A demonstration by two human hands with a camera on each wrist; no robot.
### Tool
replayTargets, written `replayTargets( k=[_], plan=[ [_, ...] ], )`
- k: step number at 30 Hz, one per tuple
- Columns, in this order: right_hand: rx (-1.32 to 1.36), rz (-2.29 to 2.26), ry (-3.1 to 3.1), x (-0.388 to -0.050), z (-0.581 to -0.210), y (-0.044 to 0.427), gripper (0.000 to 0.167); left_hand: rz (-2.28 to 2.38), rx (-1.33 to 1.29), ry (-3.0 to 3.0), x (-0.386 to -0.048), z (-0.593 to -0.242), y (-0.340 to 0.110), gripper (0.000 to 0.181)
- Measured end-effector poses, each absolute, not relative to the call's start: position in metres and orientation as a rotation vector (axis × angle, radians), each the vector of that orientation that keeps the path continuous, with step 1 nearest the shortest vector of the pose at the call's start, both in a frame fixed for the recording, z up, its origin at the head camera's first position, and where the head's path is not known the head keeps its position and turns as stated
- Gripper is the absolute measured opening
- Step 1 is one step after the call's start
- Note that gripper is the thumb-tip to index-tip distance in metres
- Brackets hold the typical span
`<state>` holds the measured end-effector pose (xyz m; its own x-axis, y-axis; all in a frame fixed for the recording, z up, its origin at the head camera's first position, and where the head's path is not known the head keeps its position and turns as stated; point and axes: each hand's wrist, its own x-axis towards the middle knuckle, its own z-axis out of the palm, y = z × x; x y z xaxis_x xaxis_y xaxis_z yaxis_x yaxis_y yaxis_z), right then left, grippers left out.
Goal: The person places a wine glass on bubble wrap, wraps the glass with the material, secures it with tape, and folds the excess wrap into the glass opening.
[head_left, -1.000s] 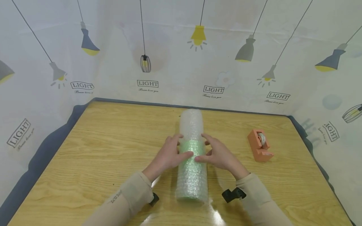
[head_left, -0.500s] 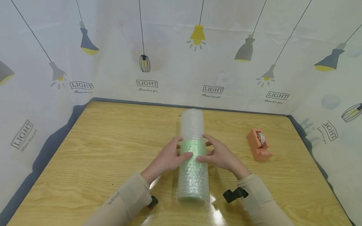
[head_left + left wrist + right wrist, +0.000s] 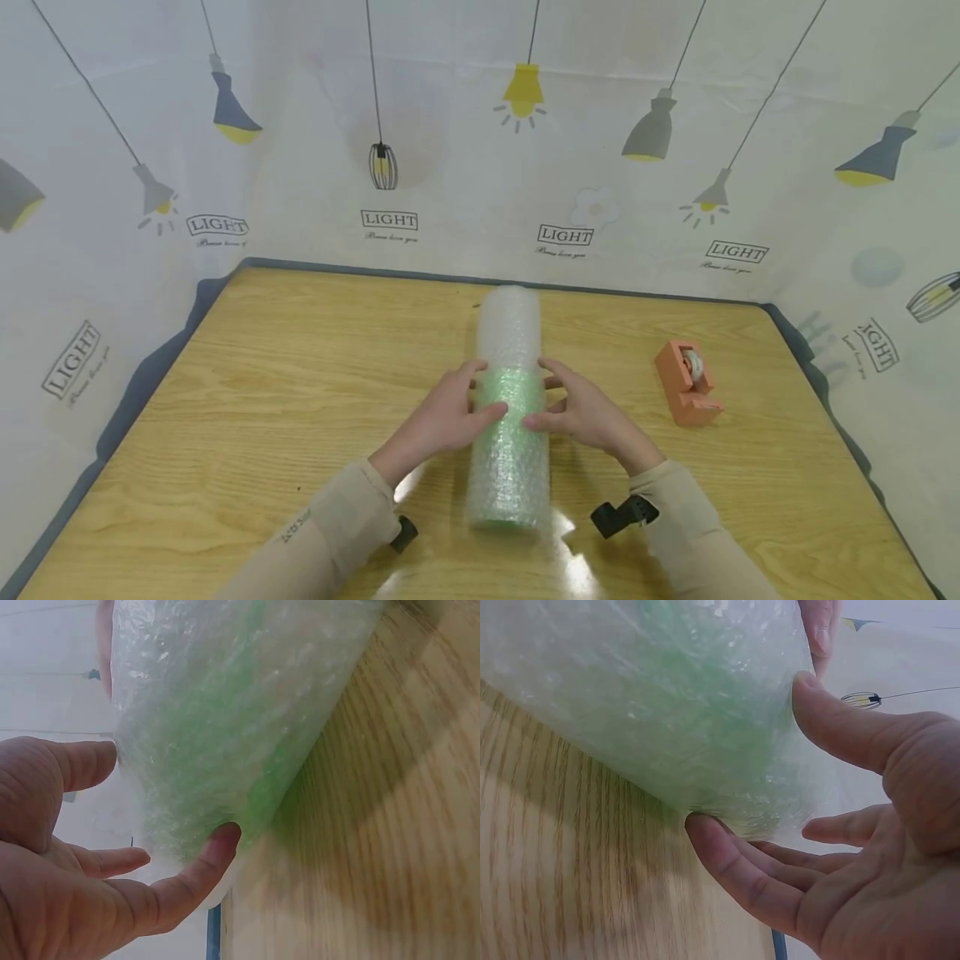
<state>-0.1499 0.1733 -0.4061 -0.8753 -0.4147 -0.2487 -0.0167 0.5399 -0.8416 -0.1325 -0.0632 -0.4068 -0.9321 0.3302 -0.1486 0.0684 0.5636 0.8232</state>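
Observation:
A long roll of bubble wrap (image 3: 508, 483) lies lengthwise on the wooden table, with something green showing through its layers near the middle. My left hand (image 3: 448, 412) holds the roll's left side, thumb on top and fingers low against the flank. Facing it, my right hand (image 3: 588, 410) grips the right side the same way, its thumb a little apart from the left one. In the left wrist view, a fingertip (image 3: 225, 836) touches the wrap low near the tabletop. The right wrist view shows the right thumb (image 3: 832, 720) pressed on the plastic. What the green thing is cannot be made out.
An orange tape dispenser (image 3: 686, 383) with a roll of clear tape stands on the table (image 3: 247, 400) to the right. A pale curtain (image 3: 450, 100) printed with lamps hangs behind the table and along both sides.
Both hands stay on the bubble wrap roll. The thumbs have drawn slightly apart, and the roll's near end has shifted a touch to the left. The tape dispenser stays put.

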Motion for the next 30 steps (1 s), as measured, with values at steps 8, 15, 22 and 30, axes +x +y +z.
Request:
replayTargets(
  k=[8,15,22,30],
  plan=[
    [-0.397,-1.311,2.306,-0.152,-0.410,0.172,0.092,1.279,0.368,2.537,-0.133,-0.401,-0.066,0.063],
    [-0.387,-1.300,2.292,-0.151,-0.410,0.171,0.092,1.241,0.337,2.573,-0.133,-0.400,-0.066,0.066],
    [-0.414,-1.308,2.386,-0.149,-0.405,0.173,0.094,1.269,0.268,2.577,-0.133,-0.405,-0.060,0.066],
    [-0.569,-1.212,2.508,-0.144,-0.398,0.176,0.085,1.273,0.245,2.582,-0.134,-0.409,-0.055,0.066]
  ],
)
